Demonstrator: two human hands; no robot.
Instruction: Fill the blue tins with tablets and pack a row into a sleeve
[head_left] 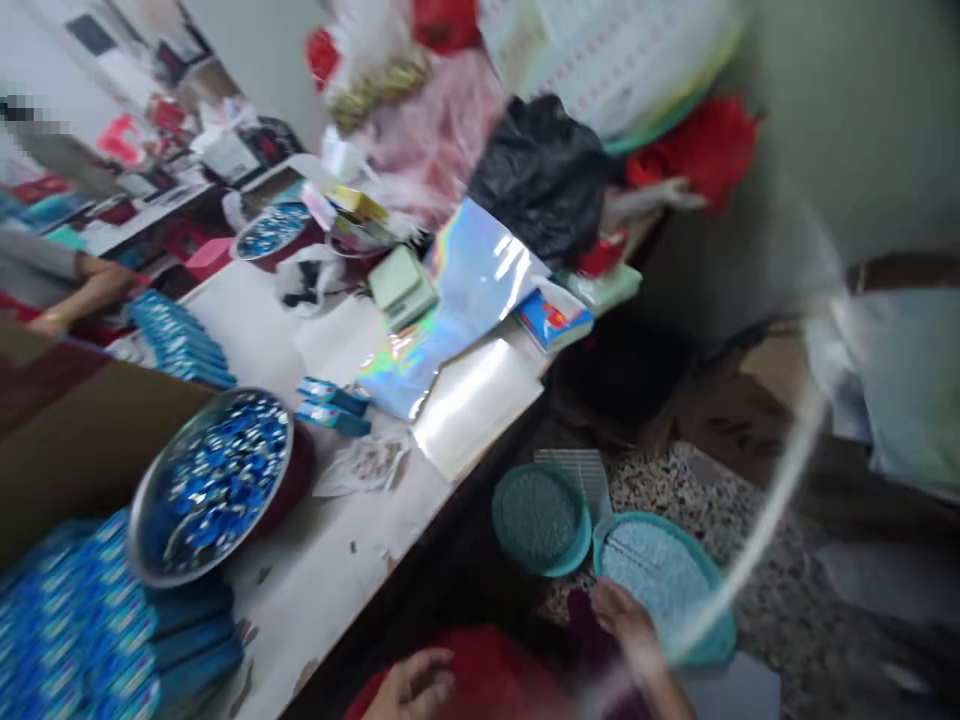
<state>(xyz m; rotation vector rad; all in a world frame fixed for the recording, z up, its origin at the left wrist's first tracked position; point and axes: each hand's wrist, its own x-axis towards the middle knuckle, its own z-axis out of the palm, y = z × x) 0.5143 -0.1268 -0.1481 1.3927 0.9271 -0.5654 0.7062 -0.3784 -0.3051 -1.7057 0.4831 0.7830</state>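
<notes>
My left hand [414, 686] is at the bottom edge of the picture, in front of red cloth [487, 672]. Its fingers are loosely bent and apart, with nothing visible in them. To the right, my right hand [624, 612] reaches out over the floor side of the table, blurred by motion. Its fingers look stretched out and I see nothing in them. Just beyond it is a teal basin [667, 560] with pale contents; whether the hand touches it I cannot tell. Beside that, a second teal basin [538, 515] holds something grey-green.
On the white table [322, 560] stand a metal bowl [142, 520] of blue-wrapped pieces, stacked blue boxes [75, 620], holographic film [480, 265], white sheets [480, 405] and a scale [403, 287]. A blurred white strip [765, 530] crosses the right side. Another person's arm [94, 290] shows at left.
</notes>
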